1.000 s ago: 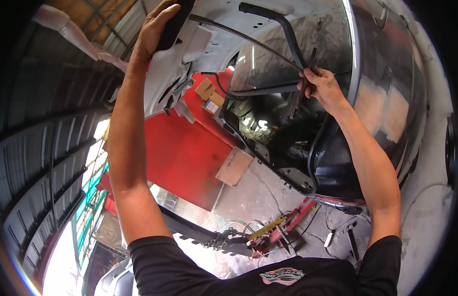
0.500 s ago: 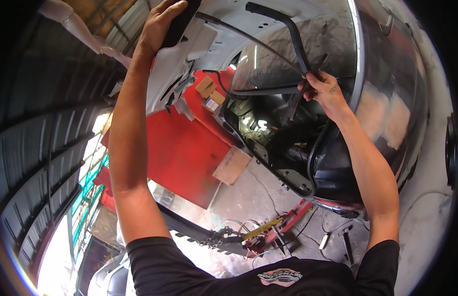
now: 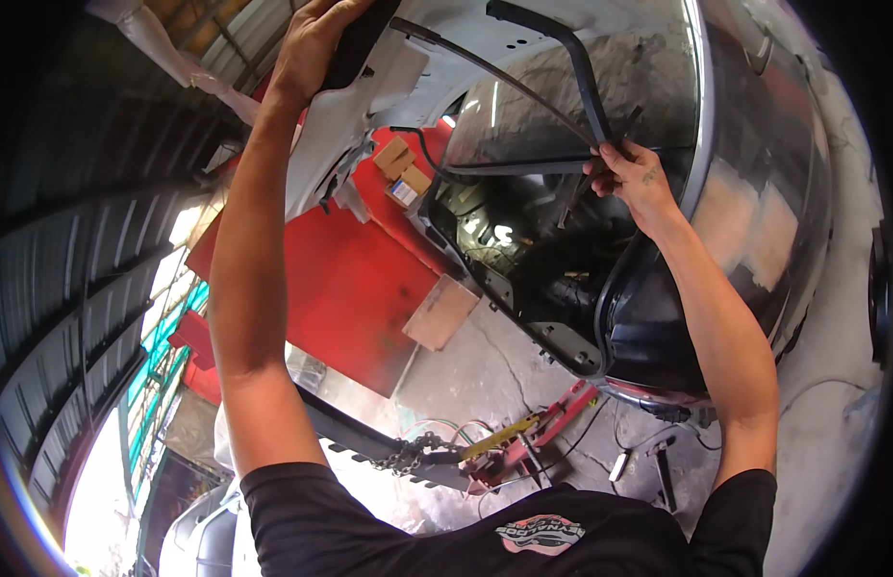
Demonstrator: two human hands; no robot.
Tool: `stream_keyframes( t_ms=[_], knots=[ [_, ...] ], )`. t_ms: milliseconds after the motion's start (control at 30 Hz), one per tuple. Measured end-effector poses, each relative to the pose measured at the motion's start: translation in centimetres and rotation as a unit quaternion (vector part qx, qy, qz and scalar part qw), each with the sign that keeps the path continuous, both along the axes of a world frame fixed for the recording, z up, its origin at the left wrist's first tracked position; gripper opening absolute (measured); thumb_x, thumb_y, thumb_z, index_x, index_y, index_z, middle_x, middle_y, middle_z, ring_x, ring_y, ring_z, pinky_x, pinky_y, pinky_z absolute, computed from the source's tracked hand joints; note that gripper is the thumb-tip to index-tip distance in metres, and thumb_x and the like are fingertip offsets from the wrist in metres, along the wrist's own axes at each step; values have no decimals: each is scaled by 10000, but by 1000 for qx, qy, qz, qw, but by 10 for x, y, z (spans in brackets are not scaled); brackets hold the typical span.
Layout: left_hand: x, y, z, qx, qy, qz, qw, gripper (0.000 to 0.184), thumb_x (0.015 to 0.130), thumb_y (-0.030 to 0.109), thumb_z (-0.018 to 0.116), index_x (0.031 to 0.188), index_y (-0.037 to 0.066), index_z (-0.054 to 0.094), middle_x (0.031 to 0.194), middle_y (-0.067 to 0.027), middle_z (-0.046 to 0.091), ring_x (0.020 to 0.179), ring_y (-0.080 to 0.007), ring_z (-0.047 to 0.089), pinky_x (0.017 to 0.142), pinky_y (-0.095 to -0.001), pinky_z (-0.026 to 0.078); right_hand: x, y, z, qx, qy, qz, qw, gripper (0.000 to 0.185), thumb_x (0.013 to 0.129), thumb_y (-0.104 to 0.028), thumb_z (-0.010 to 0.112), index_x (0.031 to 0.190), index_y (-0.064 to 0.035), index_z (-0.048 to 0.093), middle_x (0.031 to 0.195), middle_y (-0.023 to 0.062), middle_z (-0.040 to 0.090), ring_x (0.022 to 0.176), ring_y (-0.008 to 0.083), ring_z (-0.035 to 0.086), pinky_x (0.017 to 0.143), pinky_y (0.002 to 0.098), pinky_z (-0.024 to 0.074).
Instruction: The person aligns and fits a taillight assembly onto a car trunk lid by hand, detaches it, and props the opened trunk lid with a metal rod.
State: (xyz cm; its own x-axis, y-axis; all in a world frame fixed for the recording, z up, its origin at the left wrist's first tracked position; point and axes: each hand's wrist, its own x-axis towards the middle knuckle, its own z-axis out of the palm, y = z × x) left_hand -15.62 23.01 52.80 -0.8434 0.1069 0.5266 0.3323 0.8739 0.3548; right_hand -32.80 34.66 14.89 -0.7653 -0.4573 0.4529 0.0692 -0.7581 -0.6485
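Long rod: this rod [image 3: 504, 79] slants from your right hand up and left across the raised pale panel [image 3: 393, 82]; whether its far end touches, you can't tell from here.
Crossbar: a second dark bar [image 3: 571, 204] crosses the rod at your grasp; your fingers hide whether the two are joined.
Right hand: yours [image 3: 634, 178] is closed around that crossing, thumb uppermost, beside the curved black bar [image 3: 585, 77].
Left hand: it [image 3: 316, 48] lies well apart from the right, high against the panel's black edge strip [image 3: 362, 43] — the fingertips leave the view, so how firmly it holds can't be told.
Step in hand: you seem to be positioning the rod with one hand while the other steadies the panel.
Next move: any turn of the crossbar would call for a sure right wrist, a steady left arm and the rod kept off the dark glass [image 3: 528, 135].
Below: the car's open compartment [image 3: 573, 354] gapes under the bar's lower end.
Farther out: pale patches [image 3: 730, 216] on the dark bodywork; cardboard boxes [image 3: 396, 156] by a red panel [image 3: 336, 279] — and a chain [image 3: 408, 454] near your shirt.
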Motion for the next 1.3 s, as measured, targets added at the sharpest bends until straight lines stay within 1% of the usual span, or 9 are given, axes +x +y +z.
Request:
stream_keyframes(
  t_ms=[300,367,400,533,700,1033,1100,1167,1300],
  knots=[
    [-3,-10,2,-2,29,-14,999,287,983,303,674,1153,75,702,855,-10,685,632,-96,619,495,-271,485,-7,9,-1,-2,-13,60,998,314,1036,-293,648,1003,19,655,779,113,679,503,84,526,505,240,415],
    [-7,-19,14,-129,52,16,990,355,1022,302,611,1253,39,670,1059,6,687,913,-56,622,783,-209,482,-11,14,-1,-4,-21,77,997,318,1033,-289,652,1016,29,651,776,119,676,498,84,521,493,242,407],
    [-9,-16,14,-130,53,12,990,355,1022,302,611,1253,39,670,1059,6,687,913,-56,622,783,-209,482,-10,17,-1,-3,-31,104,994,323,1030,-285,656,1030,38,646,774,125,674,494,83,516,480,244,399],
    [-7,-14,9,-112,55,1,992,350,1020,321,625,1234,49,679,1037,16,689,891,-50,622,766,-208,485,-2,22,4,-3,-41,114,993,315,1018,-262,672,1097,41,642,754,120,670,479,94,506,469,270,411],
    [-6,-6,9,-113,57,6,992,341,996,336,657,1142,33,710,961,4,690,839,-73,626,739,-239,497,23,13,9,-27,-44,-76,996,235,1025,-204,653,1150,-5,664,696,93,652,439,102,483,434,286,415],
    [-9,-4,15,-204,80,32,975,301,1017,316,632,1094,38,718,935,29,679,816,-47,599,716,-229,465,2,22,6,-18,-36,16,999,193,1041,-202,613,1087,-26,678,666,81,627,398,68,414,375,252,344],
    [-6,1,8,-62,34,44,997,278,982,314,675,1116,75,716,829,-9,678,619,-95,606,491,-272,477,-3,25,6,-28,-29,28,999,215,1039,-220,616,1082,-17,673,665,76,619,382,58,381,352,250,314],
    [-6,6,7,-43,35,43,998,279,982,334,673,1080,78,725,789,-7,660,593,-100,587,475,-279,459,-3,27,6,-19,-12,24,999,240,1035,-222,610,1106,1,666,683,78,632,397,68,403,372,258,339],
    [-17,-11,18,-133,65,31,988,318,1008,324,646,1117,37,728,937,22,693,810,-52,617,719,-224,473,10,41,12,8,-1,12,1000,258,985,-92,534,1176,27,660,781,103,671,573,144,591,556,290,513]
  ],
)
